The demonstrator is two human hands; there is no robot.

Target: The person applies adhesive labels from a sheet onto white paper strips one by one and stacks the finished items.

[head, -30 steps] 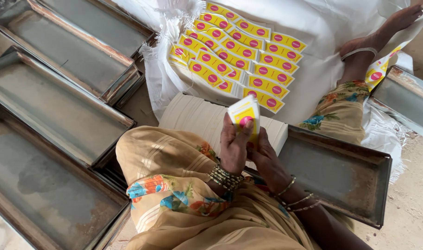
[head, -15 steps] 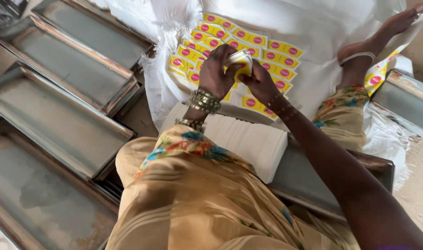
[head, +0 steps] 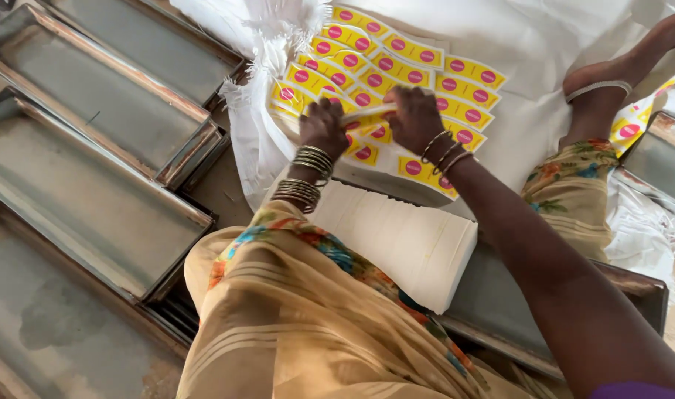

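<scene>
My left hand and my right hand are stretched forward over a white sheet, both gripping one yellow wrapped bar held flat between them. Under the hands lie rows of yellow packets with pink round marks laid side by side on the sheet. A white block scored into bars rests on a metal tray near my knees. Bangles ring both wrists.
Several long metal trays are stacked on the left. My bare foot with an anklet rests on the sheet at the right. More yellow packets and another tray lie at the far right.
Both hands carried the yellow wrapped bar from near my lap forward to the rows of packets, and it went from upright to lying flat.
</scene>
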